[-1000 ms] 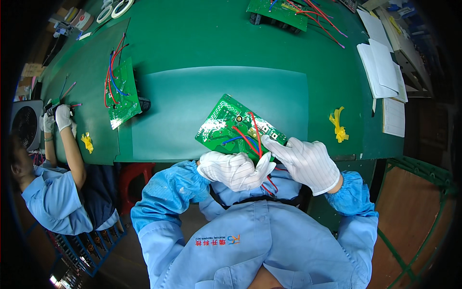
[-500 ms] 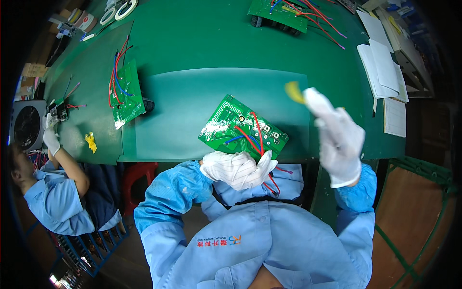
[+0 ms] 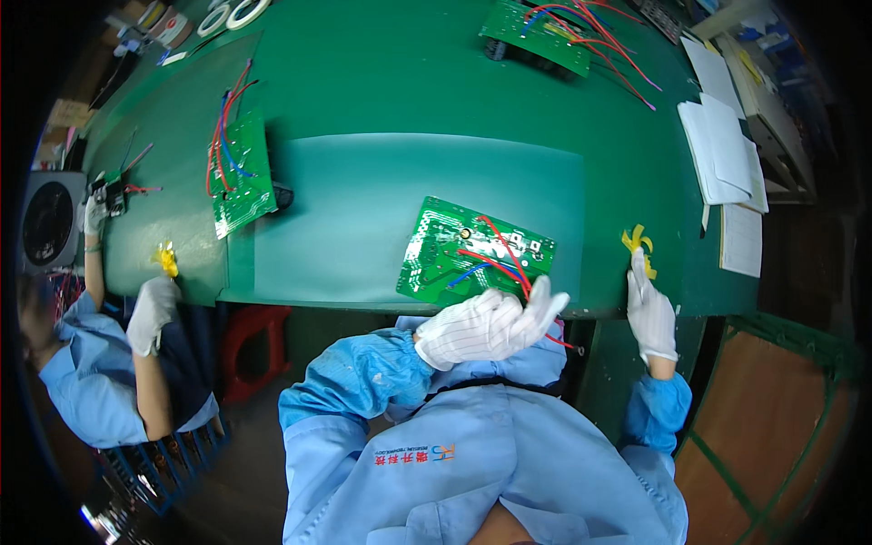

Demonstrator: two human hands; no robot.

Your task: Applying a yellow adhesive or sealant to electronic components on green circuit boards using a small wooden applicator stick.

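A green circuit board [image 3: 454, 250] with red and blue wires lies on the pale green mat [image 3: 363, 209] near the table's front edge. My left hand [image 3: 486, 325], in a white glove, holds the board's near edge and its wires. My right hand [image 3: 649, 304], also gloved, reaches to the table's right front edge, its fingertips touching a bunch of yellow tape pieces [image 3: 638, 241] stuck there.
A co-worker in blue sits at the left, gloved hand [image 3: 150, 309] by a yellow piece [image 3: 167, 259]. Another wired board [image 3: 241, 177] lies left, a third [image 3: 536, 36] at the back. White papers [image 3: 722, 150] lie right, tape rolls [image 3: 232, 14] far left.
My right hand left the board, rose with a yellow tape piece, then came down to the yellow tape bunch at the table's right edge. The board has settled flatter on the mat.
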